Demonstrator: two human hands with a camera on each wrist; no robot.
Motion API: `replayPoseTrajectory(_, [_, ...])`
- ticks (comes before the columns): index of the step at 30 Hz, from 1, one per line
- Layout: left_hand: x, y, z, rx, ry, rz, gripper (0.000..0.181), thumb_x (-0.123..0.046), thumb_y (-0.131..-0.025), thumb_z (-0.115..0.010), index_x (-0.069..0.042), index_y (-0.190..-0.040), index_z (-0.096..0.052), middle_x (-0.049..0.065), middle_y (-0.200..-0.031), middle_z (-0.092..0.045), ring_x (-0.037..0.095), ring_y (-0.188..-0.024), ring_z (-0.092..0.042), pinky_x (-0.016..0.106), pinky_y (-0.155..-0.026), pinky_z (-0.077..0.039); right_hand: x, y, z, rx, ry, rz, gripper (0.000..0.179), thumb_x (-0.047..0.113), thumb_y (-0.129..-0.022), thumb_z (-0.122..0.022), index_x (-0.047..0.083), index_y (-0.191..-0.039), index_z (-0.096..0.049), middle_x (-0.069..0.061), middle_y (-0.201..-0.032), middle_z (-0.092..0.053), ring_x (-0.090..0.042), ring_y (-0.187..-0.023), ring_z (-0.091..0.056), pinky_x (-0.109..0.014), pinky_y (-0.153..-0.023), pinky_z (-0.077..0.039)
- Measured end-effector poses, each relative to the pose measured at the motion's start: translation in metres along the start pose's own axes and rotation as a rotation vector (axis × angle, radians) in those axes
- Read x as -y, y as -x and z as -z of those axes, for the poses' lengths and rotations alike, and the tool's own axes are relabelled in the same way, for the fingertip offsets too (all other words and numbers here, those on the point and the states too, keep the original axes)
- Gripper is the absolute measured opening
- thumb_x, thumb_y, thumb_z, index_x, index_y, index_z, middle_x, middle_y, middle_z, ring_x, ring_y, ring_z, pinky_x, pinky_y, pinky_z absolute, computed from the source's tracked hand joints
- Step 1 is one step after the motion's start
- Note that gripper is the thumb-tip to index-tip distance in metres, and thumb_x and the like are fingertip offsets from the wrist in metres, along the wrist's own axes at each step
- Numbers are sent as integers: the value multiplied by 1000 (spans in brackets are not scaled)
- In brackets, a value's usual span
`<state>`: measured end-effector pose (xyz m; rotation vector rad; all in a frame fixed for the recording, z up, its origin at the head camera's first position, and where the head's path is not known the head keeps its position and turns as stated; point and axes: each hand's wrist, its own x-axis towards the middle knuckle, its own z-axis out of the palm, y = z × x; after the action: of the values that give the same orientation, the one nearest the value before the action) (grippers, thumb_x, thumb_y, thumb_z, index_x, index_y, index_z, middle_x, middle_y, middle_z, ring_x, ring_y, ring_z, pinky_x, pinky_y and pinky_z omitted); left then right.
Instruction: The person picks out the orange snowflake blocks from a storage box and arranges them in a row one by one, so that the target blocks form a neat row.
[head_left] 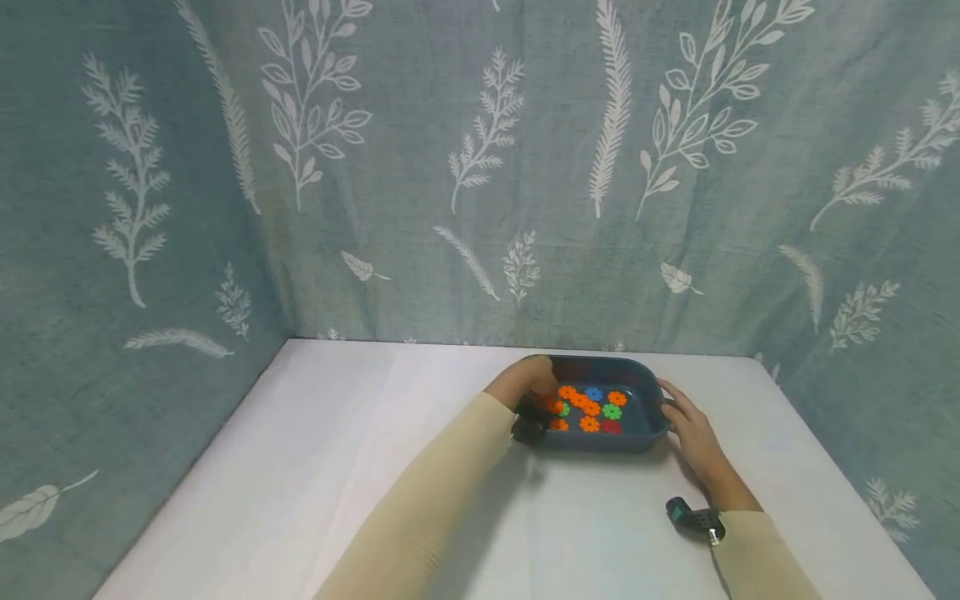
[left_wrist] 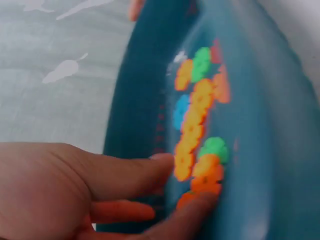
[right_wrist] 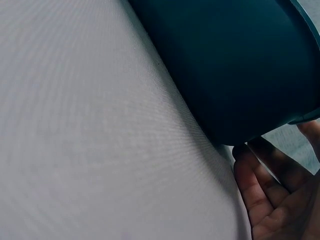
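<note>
A dark teal tray (head_left: 645,417) sits on the white table near its back edge, with flower-shaped plastic pieces inside. Several orange flower pieces (head_left: 590,408) lie among green ones (head_left: 612,412), a blue one (head_left: 593,393) and a red one (head_left: 611,427). My left hand (head_left: 534,379) reaches over the tray's left end. In the left wrist view its thumb stands apart from its fingers, and one fingertip touches an orange flower piece (left_wrist: 207,175). At the opposite end, my right hand (head_left: 690,425) holds the tray, fingertips low against its outer wall (right_wrist: 240,75) and a digit at the rim.
The white table (head_left: 360,433) stretches to the left and in front of the tray. A patterned green-grey curtain (head_left: 420,167) hangs behind the table and on both sides. Each wrist wears a small dark camera (head_left: 693,518).
</note>
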<state>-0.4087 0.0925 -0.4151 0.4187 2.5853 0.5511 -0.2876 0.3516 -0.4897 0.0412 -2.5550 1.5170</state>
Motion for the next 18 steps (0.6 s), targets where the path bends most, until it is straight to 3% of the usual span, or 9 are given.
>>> replayPoseTrajectory(2, [-3,0,-6,-4,-112,-2,25,-14,-86,-73,0,-105,-66,6,-91,-61,16,-67,-56,28,-65,-45,-1,-1,0,-3,0,1,54,36,-107,-32,12,-155,-26,-19,-158,-20,-45,-140,-23,-61,-101,-34])
replayPoseTrajectory(6, [-4,1,-19,-88,-171,8,17,-11,-82,-77,-4,-94,-69,4,-84,-63,16,-65,-57,27,-61,-49,-2,-1,-2,-4,-3,7,54,36,-106,-32,12,-154,-27,-19,-157,-21,-45,-139,-24,-61,-100,-34])
replayPoseTrajectory(11, [-1,-1,-29,-161,-35,-49,20,-15,-78,-83,-6,-78,-64,2,-71,-59,13,-59,-56,25,-56,-46,-3,-1,-3,-2,-3,5,54,37,-106,-33,13,-154,-28,-17,-157,-22,-45,-140,-24,-62,-101,-33])
replayPoseTrajectory(14, [1,-4,-33,-157,46,-93,25,-19,-80,-83,-9,-71,-61,0,-68,-54,13,-58,-51,26,-55,-42,-2,-1,-2,-2,0,-5,55,38,-106,-33,15,-155,-26,-16,-158,-22,-44,-140,-23,-62,-101,-32])
replayPoseTrajectory(18, [2,-9,-35,-130,160,-111,25,-14,-79,-83,-9,-73,-59,0,-69,-54,12,-58,-53,26,-53,-44,-1,-1,0,3,6,-23,55,39,-106,-31,16,-156,-24,-16,-158,-20,-44,-140,-22,-61,-102,-32])
